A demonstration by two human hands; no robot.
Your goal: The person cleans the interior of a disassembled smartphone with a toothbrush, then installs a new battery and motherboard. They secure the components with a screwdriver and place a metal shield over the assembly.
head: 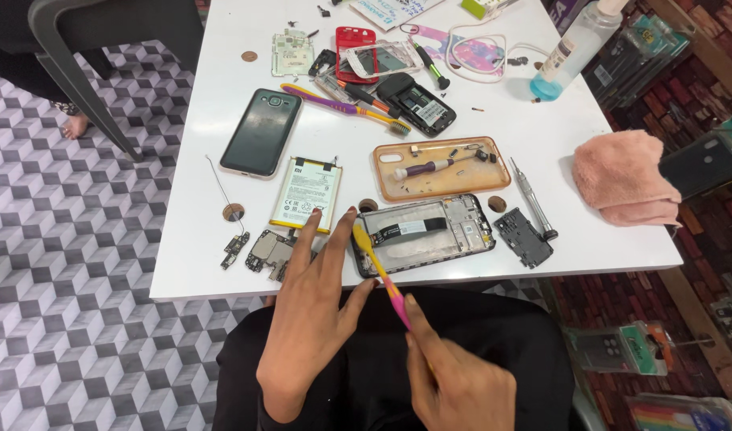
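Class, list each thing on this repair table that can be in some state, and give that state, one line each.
Opened phone: back off, insides bare, left hand steadying it.
Yellow toothbrush: held in right hand, head on the phone.
Battery: taken out, lying flat.
Black phone: whole, screen dark.
Orange case: upturned, holding screwdriver and small parts.
Spray bottle: tilted, nearly empty.

1. Toothbrush (379, 271): yellow and pink handle.
2. Opened phone frame (423, 233): black, silver inside.
3. Battery (306, 194): white with yellow edges.
4. Table (198, 239): plain white.
5. Cloth (624, 177): pink.
6. Phone case (441, 168): translucent orange.
7. Floor (63, 279): grey and white cube pattern.
8. Second toothbrush (342, 106): purple and yellow.
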